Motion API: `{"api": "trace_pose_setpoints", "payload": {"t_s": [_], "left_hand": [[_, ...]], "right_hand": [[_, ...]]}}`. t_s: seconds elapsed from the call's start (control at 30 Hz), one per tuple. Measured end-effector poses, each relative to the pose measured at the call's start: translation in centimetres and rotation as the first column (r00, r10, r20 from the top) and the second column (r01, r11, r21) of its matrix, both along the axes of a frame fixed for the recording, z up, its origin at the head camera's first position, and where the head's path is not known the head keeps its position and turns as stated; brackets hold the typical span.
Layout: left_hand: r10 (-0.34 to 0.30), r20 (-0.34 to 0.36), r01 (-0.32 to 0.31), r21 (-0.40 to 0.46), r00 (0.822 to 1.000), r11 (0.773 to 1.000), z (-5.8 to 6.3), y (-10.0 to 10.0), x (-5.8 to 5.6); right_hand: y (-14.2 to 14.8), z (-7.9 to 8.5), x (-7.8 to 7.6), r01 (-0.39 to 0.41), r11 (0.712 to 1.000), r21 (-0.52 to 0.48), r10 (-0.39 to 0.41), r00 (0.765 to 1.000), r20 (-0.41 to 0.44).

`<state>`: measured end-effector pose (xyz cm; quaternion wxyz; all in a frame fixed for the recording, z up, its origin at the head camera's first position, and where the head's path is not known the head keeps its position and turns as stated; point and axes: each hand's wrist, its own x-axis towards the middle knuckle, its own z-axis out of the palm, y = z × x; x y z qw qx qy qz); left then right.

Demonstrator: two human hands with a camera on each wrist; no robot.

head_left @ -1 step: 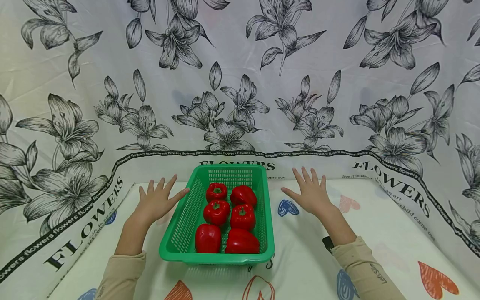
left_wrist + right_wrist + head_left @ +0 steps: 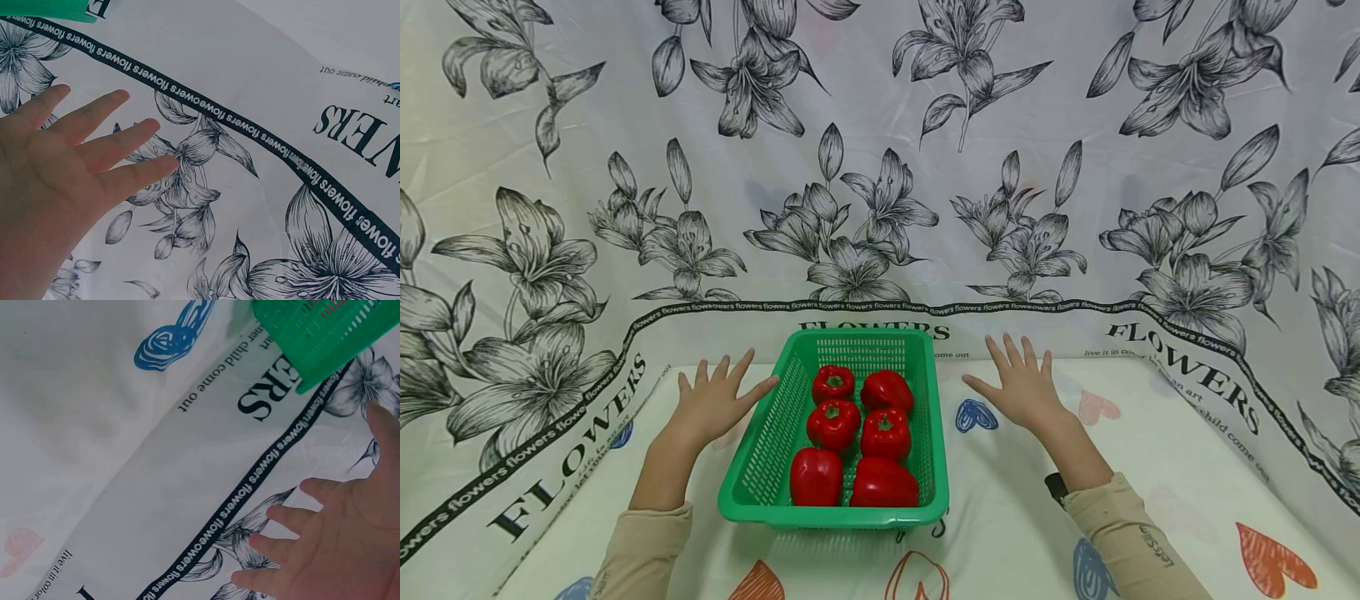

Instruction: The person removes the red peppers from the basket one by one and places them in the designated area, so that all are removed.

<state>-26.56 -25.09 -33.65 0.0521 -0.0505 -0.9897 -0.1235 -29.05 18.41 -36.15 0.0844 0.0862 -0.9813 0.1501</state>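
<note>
A green plastic basket [image 2: 835, 517] with slotted walls holds several red bell peppers, among them a front left bell pepper [image 2: 816, 477] and a front right bell pepper [image 2: 884, 483]. To the basket's left is my left hand [image 2: 711, 408], fingers spread, holding nothing. Its thumb tip overlaps the basket's left rim in the head view; whether they touch I cannot tell. My right hand [image 2: 1024, 393] is spread likewise, apart from the basket on its right side. Both wrist views show bare palms, the left palm [image 2: 50, 169] and the right palm [image 2: 350, 544].
Under the basket lies a white cloth [image 2: 1000, 517] printed with hearts. Behind it rises a hanging sheet [image 2: 865, 100] with black line-drawn lilies and a "flowers" band. A dark band [image 2: 1056, 487] shows at the right wrist by the beige sleeve [image 2: 1135, 542].
</note>
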Motion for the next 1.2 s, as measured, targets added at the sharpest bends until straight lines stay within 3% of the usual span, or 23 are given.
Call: {"api": "trace_pose_setpoints", "payload": {"t_s": [0.53, 0.73, 0.83, 1.07, 1.2], "left_hand": [[-0.002, 0.004, 0.002, 0.013, 1.000, 1.000, -0.5, -0.2, 0.1], [0.000, 0.013, 0.000, 0.031, 1.000, 1.000, -1.1, -0.3, 0.6], [-0.010, 0.032, 0.009, 0.047, 0.999, 0.999, -1.5, -0.4, 0.8], [-0.053, 0.178, 0.017, 0.202, 0.983, 0.979, -2.1, -0.8, 1.0], [-0.056, 0.189, 0.011, 0.230, 0.980, 0.973, -2.2, -0.7, 1.1]], "right_hand": [[0.6, -1.2, -0.8, -0.014, 0.999, -0.039, 0.015, 1.000, 0.016], [0.9, -1.3, -0.4, -0.035, 0.992, -0.118, 0.038, 0.999, 0.023], [1.1, -1.4, -0.1, -0.043, 0.977, -0.207, 0.049, 0.999, 0.022], [1.2, -1.7, 0.2, -0.025, 0.927, -0.373, 0.045, 0.998, 0.047], [1.1, -1.6, 0.5, -0.001, 0.901, -0.434, 0.023, 0.999, 0.044]]}}
